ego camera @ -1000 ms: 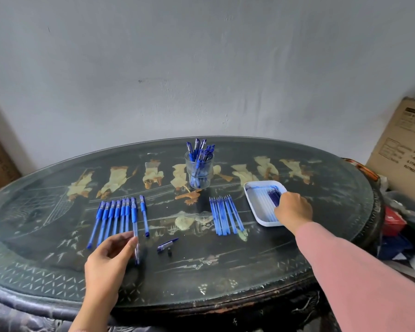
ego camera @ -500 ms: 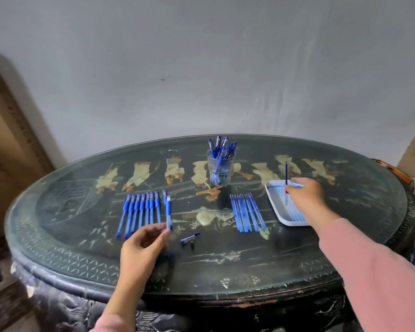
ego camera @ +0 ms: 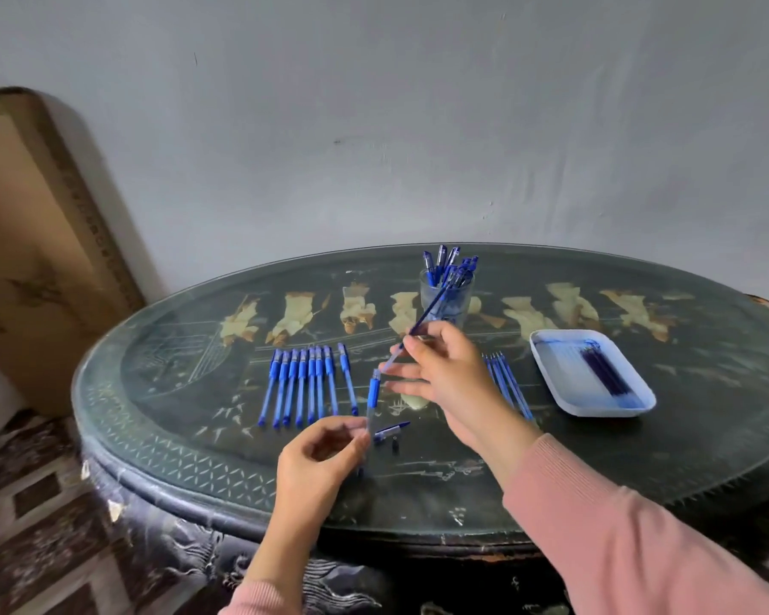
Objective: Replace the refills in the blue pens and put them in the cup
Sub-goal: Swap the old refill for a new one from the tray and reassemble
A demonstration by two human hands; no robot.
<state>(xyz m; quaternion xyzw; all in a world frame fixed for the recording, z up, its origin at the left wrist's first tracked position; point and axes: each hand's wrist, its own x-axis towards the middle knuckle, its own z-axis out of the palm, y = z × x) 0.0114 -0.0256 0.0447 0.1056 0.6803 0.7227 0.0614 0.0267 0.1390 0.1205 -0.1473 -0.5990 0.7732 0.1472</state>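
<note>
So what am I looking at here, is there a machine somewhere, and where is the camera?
No machine: a person works with bare hands, and the one camera sits on their head, looking down. The left hand holds a pen barrel; the right hand feeds a refill into it. On the table lie a row of pens, a cap, loose refills and a tray with more. A cup at the back holds pens.

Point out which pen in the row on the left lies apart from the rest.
The rightmost pen of the row of blue pens: a visible gap separates it from its neighbours, which lie packed side by side, and it slants slightly the other way.
</note>
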